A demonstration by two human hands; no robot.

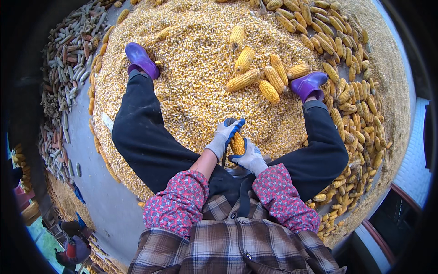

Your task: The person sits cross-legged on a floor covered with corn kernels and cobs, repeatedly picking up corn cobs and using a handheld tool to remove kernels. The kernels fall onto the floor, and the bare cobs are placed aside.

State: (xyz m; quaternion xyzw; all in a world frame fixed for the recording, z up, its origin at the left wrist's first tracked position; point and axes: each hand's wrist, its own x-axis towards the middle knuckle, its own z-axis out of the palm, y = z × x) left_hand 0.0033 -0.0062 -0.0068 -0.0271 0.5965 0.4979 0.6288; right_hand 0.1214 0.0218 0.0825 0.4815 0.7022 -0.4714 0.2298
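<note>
An ear of yellow corn (237, 143) is between my two gloved hands, above the near edge of a wide heap of loose corn kernels (191, 92). My left hand (228, 133), in a white and blue work glove, closes around its upper end. Around the lower end is my right hand (249, 154), gloved the same way. A thin dark strip (224, 159) shows just below my left hand; I cannot tell what it is. Several whole ears (243, 81) lie on the kernels ahead, nearer my right boot.
My purple boots (142, 61) rest at either side of the kernels. Many unshelled ears (359, 133) are piled along the right. Stripped cobs (68, 58) lie at the left beyond a strip of grey floor (99, 174). Another person (72, 248) is at the lower left.
</note>
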